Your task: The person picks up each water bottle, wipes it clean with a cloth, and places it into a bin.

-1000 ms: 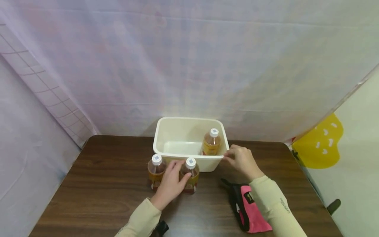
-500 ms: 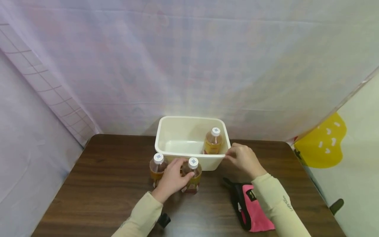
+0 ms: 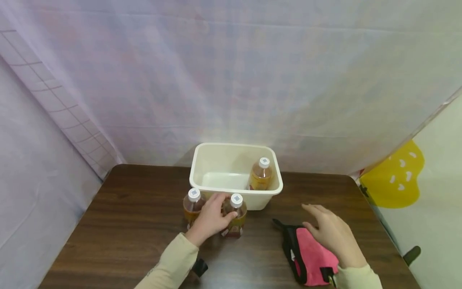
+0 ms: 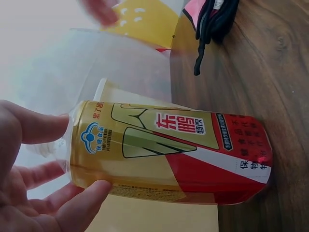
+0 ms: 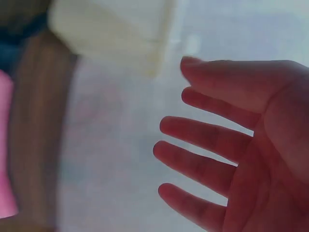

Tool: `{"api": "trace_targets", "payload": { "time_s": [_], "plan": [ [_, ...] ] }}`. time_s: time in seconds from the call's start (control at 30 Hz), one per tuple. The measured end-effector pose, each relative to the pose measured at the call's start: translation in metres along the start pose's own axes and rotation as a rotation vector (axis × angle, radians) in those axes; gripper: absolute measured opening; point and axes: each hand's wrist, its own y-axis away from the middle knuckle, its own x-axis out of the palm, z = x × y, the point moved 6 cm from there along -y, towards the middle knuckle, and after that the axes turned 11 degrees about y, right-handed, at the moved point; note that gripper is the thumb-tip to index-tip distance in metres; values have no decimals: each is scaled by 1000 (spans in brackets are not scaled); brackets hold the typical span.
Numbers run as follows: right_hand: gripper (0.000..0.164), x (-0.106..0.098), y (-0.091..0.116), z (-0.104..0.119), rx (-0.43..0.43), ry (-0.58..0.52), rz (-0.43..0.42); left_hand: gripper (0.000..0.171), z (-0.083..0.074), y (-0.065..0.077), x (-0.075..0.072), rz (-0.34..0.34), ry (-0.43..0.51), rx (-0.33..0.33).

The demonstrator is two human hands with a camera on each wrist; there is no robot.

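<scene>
My left hand (image 3: 211, 218) holds a drink bottle (image 3: 235, 216) upright by its upper part in front of the bin. In the left wrist view the bottle (image 4: 169, 150) shows a gold and red label, with thumb and fingers on opposite sides near its shoulder. A second white-capped bottle (image 3: 193, 202) stands just left of that hand, partly hidden by it. Inside the cream bin (image 3: 249, 196), a third bottle (image 3: 260, 176) is upright at the right end. My right hand (image 3: 333, 233) is raised above the pink and black pouch (image 3: 314, 257), fingers extended and holding nothing.
The bin stands near the back edge of the dark wooden table (image 3: 144, 224), close to a pale curtain (image 3: 231, 80). A small black object (image 3: 199, 267) lies beside the left sleeve. A yellow shape (image 3: 393, 176) marks the right-hand wall.
My right hand has let go of the bin's right front corner and moved right and back toward me, over the pouch. The left hand stays at its bottle.
</scene>
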Motion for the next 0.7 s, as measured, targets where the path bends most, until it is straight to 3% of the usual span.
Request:
{"api": "trace_targets", "payload": {
  "time_s": [0.2, 0.37, 0.7],
  "plan": [
    [50, 53, 43, -29, 115, -37, 165, 44, 0, 3, 0, 1, 0, 29],
    [62, 91, 59, -45, 176, -75, 273, 44, 2, 3, -1, 20, 1, 37],
    [71, 121, 56, -51, 155, -97, 265, 45, 1, 0, -1, 44, 18, 0]
  ]
}}
